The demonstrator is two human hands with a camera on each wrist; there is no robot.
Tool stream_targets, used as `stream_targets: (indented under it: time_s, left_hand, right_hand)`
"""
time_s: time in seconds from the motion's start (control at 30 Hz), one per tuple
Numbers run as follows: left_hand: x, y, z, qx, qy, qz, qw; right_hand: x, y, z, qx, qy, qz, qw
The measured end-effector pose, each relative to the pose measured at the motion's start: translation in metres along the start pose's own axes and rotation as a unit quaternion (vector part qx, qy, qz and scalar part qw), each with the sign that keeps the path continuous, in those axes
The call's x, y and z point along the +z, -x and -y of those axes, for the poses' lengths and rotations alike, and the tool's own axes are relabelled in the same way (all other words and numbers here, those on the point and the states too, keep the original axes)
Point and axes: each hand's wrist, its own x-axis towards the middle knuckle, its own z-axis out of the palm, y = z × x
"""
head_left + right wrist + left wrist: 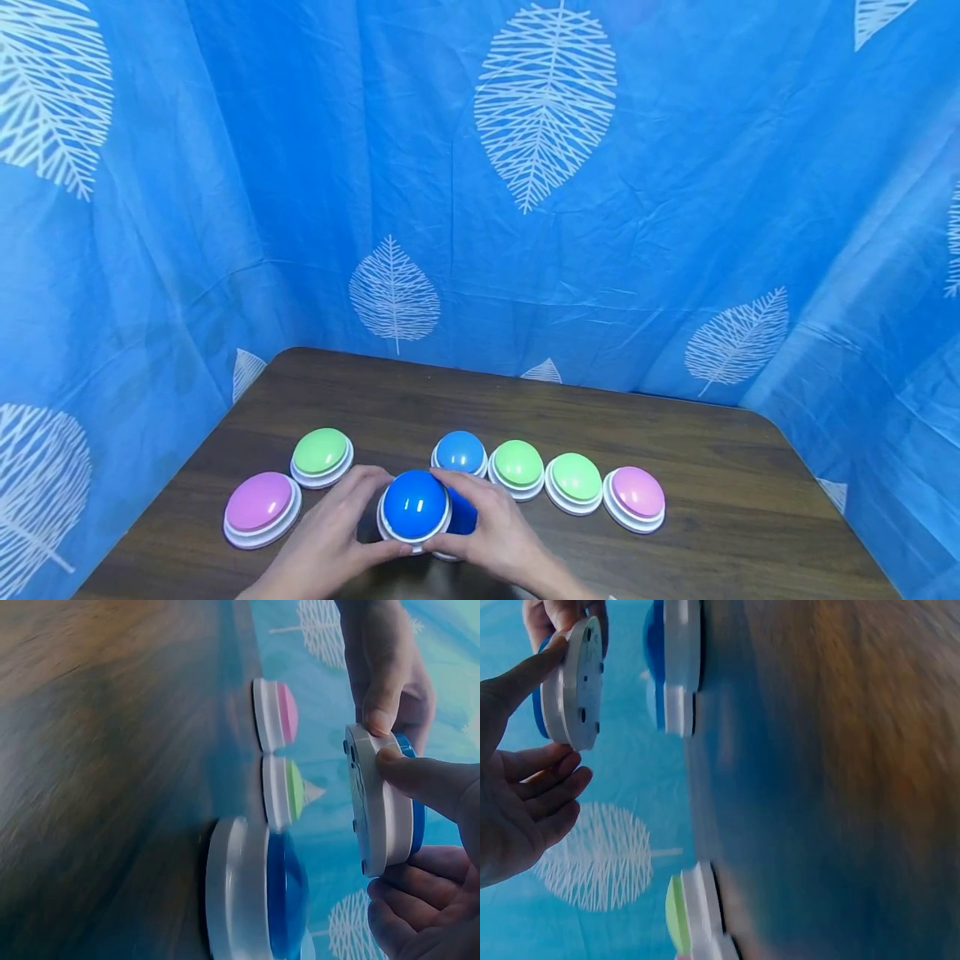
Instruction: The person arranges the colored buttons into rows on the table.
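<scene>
Both hands grip a dark blue dome push button (415,505) with a white base, raised off the table. My left hand (333,525) holds its left side, thumb at the near edge of the base. On the opposite side my right hand (491,525) grips it, thumb also at the front. In the left wrist view the flat underside of the raised button (585,690) shows small dark feet or holes. Another dark blue button (463,512) stands on the table just behind, partly hidden by the right hand; it appears large in the right wrist view.
Left on the brown wooden table (712,467) are a pink button (259,502) and a green button (321,454). A lighter blue button (460,452), two green buttons (518,463) and a pink button (637,492) form a row to the right. Blue leaf-patterned curtain (450,167) surrounds the table.
</scene>
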Motion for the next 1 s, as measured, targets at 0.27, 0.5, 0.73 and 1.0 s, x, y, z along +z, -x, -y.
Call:
stream_targets:
  time_s: [0.27, 0.5, 0.73, 1.0]
  left_hand:
    - [0.023, -0.014, -0.012, 0.061, -0.026, -0.026, 0.9974]
    - [0.037, -0.028, -0.023, 0.086, -0.024, -0.004, 0.996]
    - [0.05, -0.042, -0.033, 0.103, -0.031, 0.024, 0.9939]
    - [0.064, -0.054, -0.044, 0.123, -0.038, 0.056, 0.99]
  right_hand:
    - [-0.018, 0.017, -0.017, -0.013, 0.006, -0.026, 0.9996]
    - [-0.03, 0.033, -0.031, -0.009, 0.016, -0.052, 0.9985]
    - [-0.042, 0.046, -0.04, 0.041, 0.015, -0.047, 0.9979]
    - [-0.05, 0.062, -0.048, 0.07, 0.058, -0.052, 0.9945]
